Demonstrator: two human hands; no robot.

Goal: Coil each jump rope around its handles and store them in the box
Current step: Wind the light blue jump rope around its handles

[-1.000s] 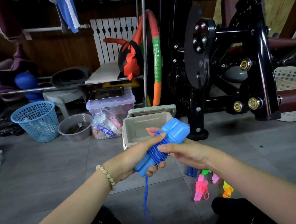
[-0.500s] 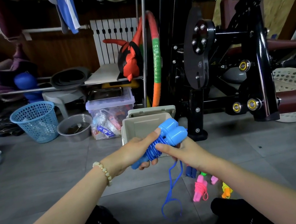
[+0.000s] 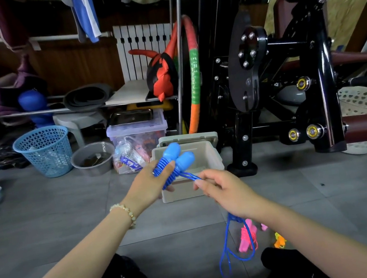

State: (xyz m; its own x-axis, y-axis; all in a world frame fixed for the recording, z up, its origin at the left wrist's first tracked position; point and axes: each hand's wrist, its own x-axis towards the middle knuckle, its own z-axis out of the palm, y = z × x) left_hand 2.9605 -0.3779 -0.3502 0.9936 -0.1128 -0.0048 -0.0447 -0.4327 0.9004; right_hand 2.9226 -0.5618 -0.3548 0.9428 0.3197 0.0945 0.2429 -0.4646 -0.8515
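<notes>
The left hand (image 3: 148, 187) grips the two handles of the blue jump rope (image 3: 176, 160), held side by side with their rounded ends pointing up and away from the person. Several turns of the blue cord (image 3: 227, 249) are wound round the handles and lie just beside the left fingers. From the coil a short length of cord runs across to the right hand (image 3: 228, 191), which pinches it between thumb and fingers. Below the right wrist the remaining cord hangs down in a loose loop toward the grey tiled floor (image 3: 46, 218). The handles are held in the air, directly in front of the open beige box (image 3: 179, 194), which stands on the floor with its lid (image 3: 187, 138) at its rear edge. A pink jump rope (image 3: 247, 238) and an orange one (image 3: 279, 242) lie on the floor under the right forearm. A bead bracelet (image 3: 124, 213) sits on the left wrist. A blue basket (image 3: 45, 151), a grey bowl (image 3: 92, 158) and a clear storage tub (image 3: 137, 131) stand to the left of the box; a black exercise machine (image 3: 287, 75) stands to its right.
</notes>
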